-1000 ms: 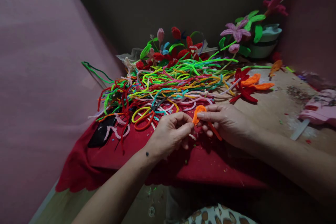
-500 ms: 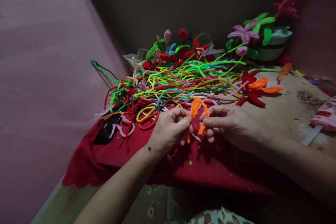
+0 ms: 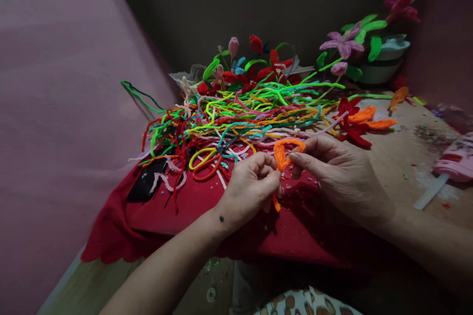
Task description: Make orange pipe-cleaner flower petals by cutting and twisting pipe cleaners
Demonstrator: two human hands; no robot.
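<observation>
Between my two hands is an orange pipe cleaner (image 3: 281, 153) bent into loops. My left hand (image 3: 254, 184) pinches the base of the loops, and a short orange tail hangs below its fingers. With thumb and forefinger, my right hand (image 3: 325, 172) grips the right side of the outer loop. Just beyond my hands lies a wide heap of pipe cleaners (image 3: 251, 113) in many colours. Scissors (image 3: 207, 163) with yellow and red handles rest left of my left hand, partly under the heap.
Finished fuzzy flowers (image 3: 254, 71) stand behind the heap. A red flower (image 3: 353, 125) with orange petals lies right. Farther off are a pale pot (image 3: 382, 66) and a pink glue gun (image 3: 456, 160). A black phone-like object (image 3: 142, 184) lies on the red cloth (image 3: 155, 221).
My right hand has moved up and a little right, bending the outer orange strand over beside the inner loop. My left hand has shifted slightly right, still pinching the base.
</observation>
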